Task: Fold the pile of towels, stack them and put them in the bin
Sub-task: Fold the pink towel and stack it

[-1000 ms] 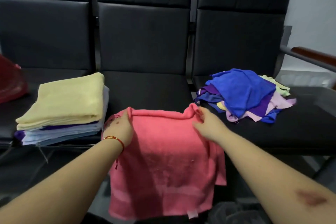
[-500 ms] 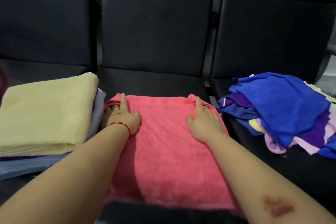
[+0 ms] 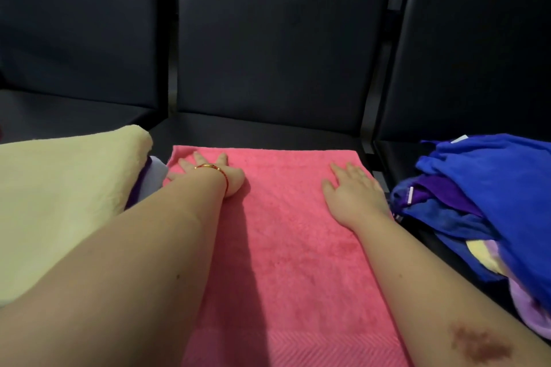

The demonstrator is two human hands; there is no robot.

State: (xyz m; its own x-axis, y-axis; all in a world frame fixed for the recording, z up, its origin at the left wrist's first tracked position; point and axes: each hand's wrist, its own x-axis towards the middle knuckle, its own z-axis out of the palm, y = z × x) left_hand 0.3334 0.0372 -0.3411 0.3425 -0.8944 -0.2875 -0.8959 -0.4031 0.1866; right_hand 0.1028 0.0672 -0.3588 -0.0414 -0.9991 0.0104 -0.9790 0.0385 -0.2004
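While both the left hand point(image 3: 208, 171) and the right hand point(image 3: 354, 191) press with straight, spread fingers on the pink towel point(image 3: 286, 247) lying flat on the middle seat point(image 3: 268, 131), this soft, light cloth seems best taken at its far corners.

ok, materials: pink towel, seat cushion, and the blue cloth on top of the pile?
Pink towel: looks like terry cotton, matte fuzzy pile, with a woven chevron band near its front edge. Seat: black leather or vinyl, can't tell which; smooth with a dull sheen and seamed panels. Blue cloth: probably microfibre; finer, shorter nap, soft drape, slight sheen.
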